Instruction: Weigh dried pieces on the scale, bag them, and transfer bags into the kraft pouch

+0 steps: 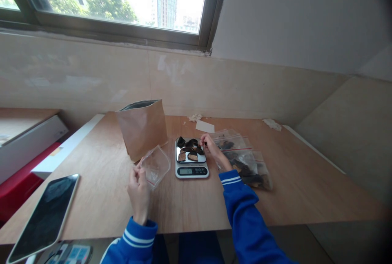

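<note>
My left hand [139, 188] is closed on the edge of a clear zip bag [155, 167], which looks empty. A small digital kitchen scale [192, 176] sits in front of me, its display lit but too small to read. Several dark brown, bark-like pieces [192, 156] lie on its plate, some with tan faces. At the plate's right edge, my right hand [211, 146] has its fingers pinched together around a small dark piece [205, 143]. Just right of that hand lie several clear zip bags [245, 162] holding similar dark pieces.
An open brown paper pouch [142, 129] stands behind my left hand. A white card [205, 126] and crumpled scraps [195, 117] lie near the wall. At the left is a large phone or tablet [45, 215], above a grey device with blue panels [72, 252].
</note>
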The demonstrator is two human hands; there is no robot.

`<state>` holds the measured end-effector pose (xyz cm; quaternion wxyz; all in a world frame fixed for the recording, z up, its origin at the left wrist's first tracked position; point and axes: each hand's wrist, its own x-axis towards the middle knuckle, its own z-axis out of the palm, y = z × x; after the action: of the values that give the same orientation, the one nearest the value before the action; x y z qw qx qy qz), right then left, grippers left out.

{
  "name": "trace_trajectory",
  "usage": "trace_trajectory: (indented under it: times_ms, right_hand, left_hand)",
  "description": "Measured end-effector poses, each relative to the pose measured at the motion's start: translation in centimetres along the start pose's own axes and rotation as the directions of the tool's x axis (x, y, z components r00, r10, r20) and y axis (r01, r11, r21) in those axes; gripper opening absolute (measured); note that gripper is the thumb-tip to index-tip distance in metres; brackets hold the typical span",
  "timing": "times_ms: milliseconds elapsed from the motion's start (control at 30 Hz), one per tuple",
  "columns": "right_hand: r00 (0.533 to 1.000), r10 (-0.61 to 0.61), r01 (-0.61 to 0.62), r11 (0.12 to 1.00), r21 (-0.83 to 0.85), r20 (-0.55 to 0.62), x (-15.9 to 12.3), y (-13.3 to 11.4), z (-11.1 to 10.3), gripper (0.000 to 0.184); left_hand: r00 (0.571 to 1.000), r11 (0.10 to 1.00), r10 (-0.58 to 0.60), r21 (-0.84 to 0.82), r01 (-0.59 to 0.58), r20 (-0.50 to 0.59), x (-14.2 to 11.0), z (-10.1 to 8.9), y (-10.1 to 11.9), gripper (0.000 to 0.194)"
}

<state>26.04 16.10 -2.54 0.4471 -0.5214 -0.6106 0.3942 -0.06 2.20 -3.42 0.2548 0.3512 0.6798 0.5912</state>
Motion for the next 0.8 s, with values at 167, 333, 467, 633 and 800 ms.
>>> trace_trajectory:
  times_ms: [167, 333, 467, 633, 800]
  right_hand:
    - [0.999, -0.030, 0.030, 1.000, 0.004, -0.028, -2.6, 1.0, -0.4, 0.010]
    - [0.976, -0.208, 0.189, 0.956, -0.224, -0.064, -4.3, 2.4, 1.0, 0.021]
    - [0.959, -0.273, 0.239, 0.925, -0.296, -0.078, -4.8, 2.9, 1.7, 0.020]
    - [0.942, -0.328, 0.297, 0.915, -0.272, -0.072, -5.2, 2.8, 0.9, 0.022]
    - [0.949, -0.294, 0.273, 0.947, -0.168, -0.114, -5.9, 2.7, 0.3, 0.018]
  left_hand:
    - [1.000, 1.000, 0.004, 0.017, -0.004, 0.007, -0.2, 0.2, -0.2, 0.029]
    - [0.999, 0.999, 0.036, 0.010, -0.036, 0.007, -0.3, 0.4, -0.3, 0.029]
    - [0.999, 1.000, 0.030, -0.001, -0.030, 0.020, -0.3, 0.4, -0.3, 0.029]
    - [0.999, 0.999, 0.045, 0.002, -0.045, 0.012, -0.2, 0.3, -0.2, 0.030]
    - [0.999, 0.999, 0.038, 0.001, -0.038, 0.024, -0.4, 0.4, -0.3, 0.028]
